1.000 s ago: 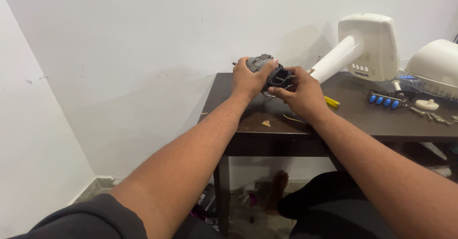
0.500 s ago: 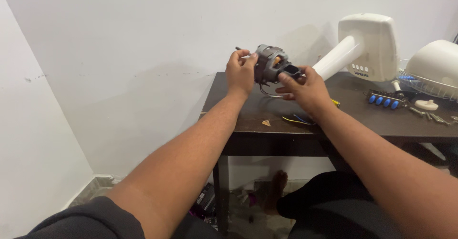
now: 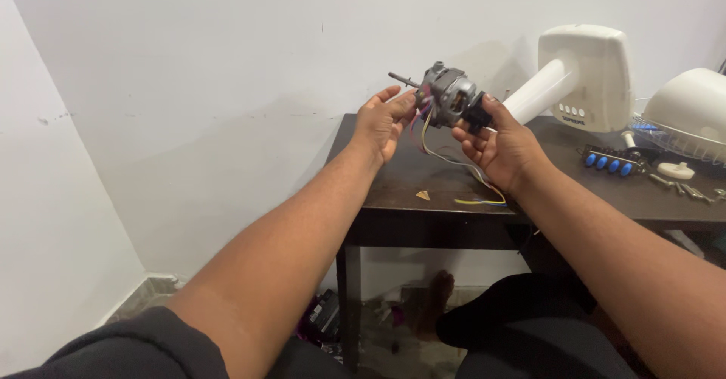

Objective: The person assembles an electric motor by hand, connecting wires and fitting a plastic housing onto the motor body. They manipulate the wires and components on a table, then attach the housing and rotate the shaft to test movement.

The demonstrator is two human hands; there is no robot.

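**Fan motor lifted free above the table**

A dark table [image 3: 408, 197] stands against a white wall, bearing a white fan housing [image 3: 586, 73], a wire grille [image 3: 681, 141] and a blue-buttoned switch strip [image 3: 609, 161]. Above it, the left hand [image 3: 382, 122] and right hand [image 3: 499, 141] are both closed on a grey motor [image 3: 452, 95], shaft leftward, wires [image 3: 454, 163] trailing down. The motor appears already out of its housing; reassembly looks undone.

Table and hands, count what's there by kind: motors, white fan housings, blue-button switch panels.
Fan motor, held up by left hand and right hand: 1
White fan housings: 2
Blue-button switch panel: 1
Total: 4
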